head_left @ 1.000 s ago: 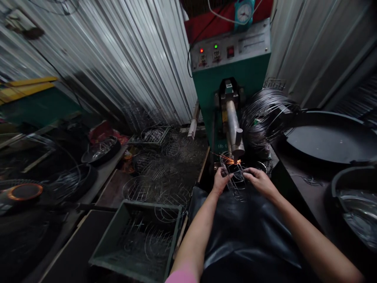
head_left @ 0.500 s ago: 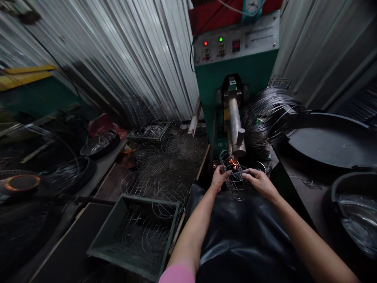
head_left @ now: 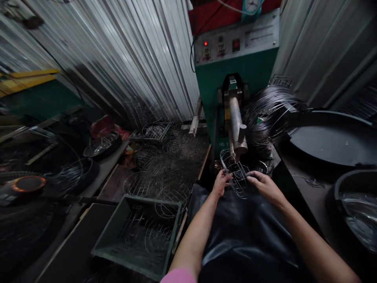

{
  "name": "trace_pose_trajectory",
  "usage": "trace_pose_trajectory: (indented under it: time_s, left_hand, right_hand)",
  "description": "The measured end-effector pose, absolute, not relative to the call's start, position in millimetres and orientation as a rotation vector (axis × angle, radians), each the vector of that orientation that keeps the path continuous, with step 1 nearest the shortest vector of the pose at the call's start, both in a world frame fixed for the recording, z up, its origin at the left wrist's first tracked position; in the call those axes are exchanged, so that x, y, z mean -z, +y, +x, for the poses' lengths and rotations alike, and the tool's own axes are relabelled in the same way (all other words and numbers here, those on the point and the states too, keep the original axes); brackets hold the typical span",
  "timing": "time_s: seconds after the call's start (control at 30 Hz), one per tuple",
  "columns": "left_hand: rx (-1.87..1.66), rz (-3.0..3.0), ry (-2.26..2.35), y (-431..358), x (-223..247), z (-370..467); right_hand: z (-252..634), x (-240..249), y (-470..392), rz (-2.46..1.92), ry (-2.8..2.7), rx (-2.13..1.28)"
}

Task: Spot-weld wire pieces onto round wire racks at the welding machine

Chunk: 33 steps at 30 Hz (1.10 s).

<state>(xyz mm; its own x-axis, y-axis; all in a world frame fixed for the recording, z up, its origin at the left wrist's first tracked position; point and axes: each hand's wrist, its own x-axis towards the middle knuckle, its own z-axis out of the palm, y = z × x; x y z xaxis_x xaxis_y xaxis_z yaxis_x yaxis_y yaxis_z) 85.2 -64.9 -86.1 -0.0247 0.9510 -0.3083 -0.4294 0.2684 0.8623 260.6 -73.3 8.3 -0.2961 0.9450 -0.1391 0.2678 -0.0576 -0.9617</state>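
l. hand [head_left: 221,183]: thumb + fingers pinching left edge of wire frame [head_left: 235,177]. r. hand [head_left: 265,186]: thumb + fingertips drawn close at frame's right side; cannot tell if gripping. frame loc.: at lower end of metal arm [head_left: 235,118], near side of green machine [head_left: 206,90]. wire coil [head_left: 269,112]: right of arm. green crate [head_left: 153,199]: near left.

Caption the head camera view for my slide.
Left hand holds a wire frame at the green machine, right hand alongside.
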Motion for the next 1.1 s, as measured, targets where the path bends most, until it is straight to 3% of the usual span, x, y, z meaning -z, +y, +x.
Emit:
trace_pose_trajectory:
  time_s: [0.5,1.1]
  left_hand:
    - [-1.193,0.524,1.055,-55,87,88]
    - [-1.108,0.463,1.064,-61,87,81]
  right_hand:
    - [250,-8,-47,-1.308,-1.663,-1.246]
    - [268,-4,-69,-1.31,-1.614,-1.425]
